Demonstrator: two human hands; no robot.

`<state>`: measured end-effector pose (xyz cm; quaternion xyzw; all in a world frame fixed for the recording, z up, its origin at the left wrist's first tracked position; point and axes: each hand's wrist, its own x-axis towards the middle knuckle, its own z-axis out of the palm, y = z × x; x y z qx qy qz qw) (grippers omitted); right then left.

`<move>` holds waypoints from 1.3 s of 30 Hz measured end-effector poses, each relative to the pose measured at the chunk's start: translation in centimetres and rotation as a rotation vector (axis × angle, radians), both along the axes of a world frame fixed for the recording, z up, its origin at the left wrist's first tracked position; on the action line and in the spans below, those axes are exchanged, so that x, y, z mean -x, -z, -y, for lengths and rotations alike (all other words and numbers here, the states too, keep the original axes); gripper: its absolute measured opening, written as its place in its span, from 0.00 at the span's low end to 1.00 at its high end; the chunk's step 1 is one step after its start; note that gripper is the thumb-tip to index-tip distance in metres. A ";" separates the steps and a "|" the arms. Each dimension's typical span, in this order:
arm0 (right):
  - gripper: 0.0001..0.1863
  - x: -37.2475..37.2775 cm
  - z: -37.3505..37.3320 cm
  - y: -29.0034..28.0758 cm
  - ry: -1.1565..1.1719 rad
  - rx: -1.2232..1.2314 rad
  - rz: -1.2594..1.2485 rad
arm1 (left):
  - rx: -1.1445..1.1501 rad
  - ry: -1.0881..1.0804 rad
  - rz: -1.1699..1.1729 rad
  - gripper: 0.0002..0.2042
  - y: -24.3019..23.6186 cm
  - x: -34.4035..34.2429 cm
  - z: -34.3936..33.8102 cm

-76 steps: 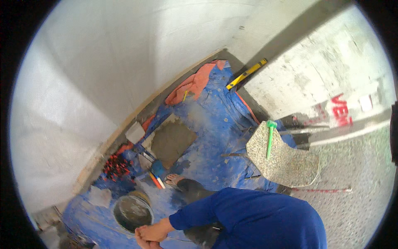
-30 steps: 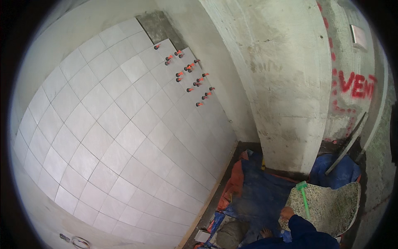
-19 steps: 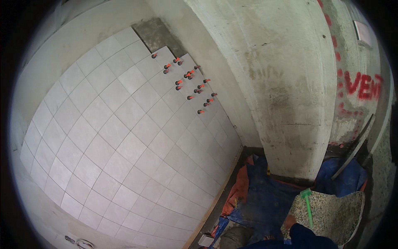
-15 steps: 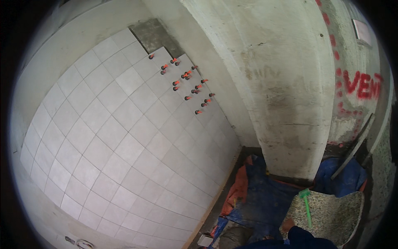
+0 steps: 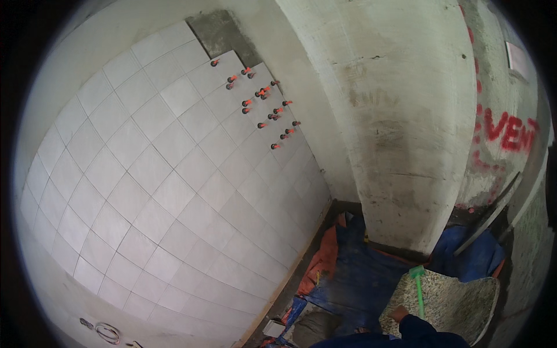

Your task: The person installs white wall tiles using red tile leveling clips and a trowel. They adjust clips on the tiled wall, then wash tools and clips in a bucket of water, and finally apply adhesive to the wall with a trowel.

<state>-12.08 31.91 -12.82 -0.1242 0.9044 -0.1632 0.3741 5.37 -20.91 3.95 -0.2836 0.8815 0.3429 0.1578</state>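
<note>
Only the head view is on hand, and you see little of yourself in it: a blue sleeve (image 5: 406, 336) comes in at the lower edge, and one hand (image 5: 398, 314) shows at its end. It rests at the near left edge of a speckled stone slab (image 5: 458, 301), just beside the lower end of a green-handled tool (image 5: 419, 290) that lies on the slab. You cannot tell which hand this is, nor whether its fingers are spread or pressed together, since it is small and partly cut off. Your other hand is out of view.

The slab lies on a blue tarp (image 5: 360, 272) spread over the floor, with an orange cloth (image 5: 325, 261) bunched along the tarp's left edge against the foot of the tiled wall (image 5: 151, 174). High on that wall, orange levelling clips (image 5: 264, 107) sit in the joints below a bare grey patch (image 5: 214, 35). A rough plastered column (image 5: 400, 116) stands behind the tarp. Open room lies over the tarp between the wall and the slab.
</note>
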 end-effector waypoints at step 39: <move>0.18 -8.4 0.4 -9.8 -0.038 -0.028 0.365 | 0.661 0.451 0.063 0.05 5.2 -15.2 0.7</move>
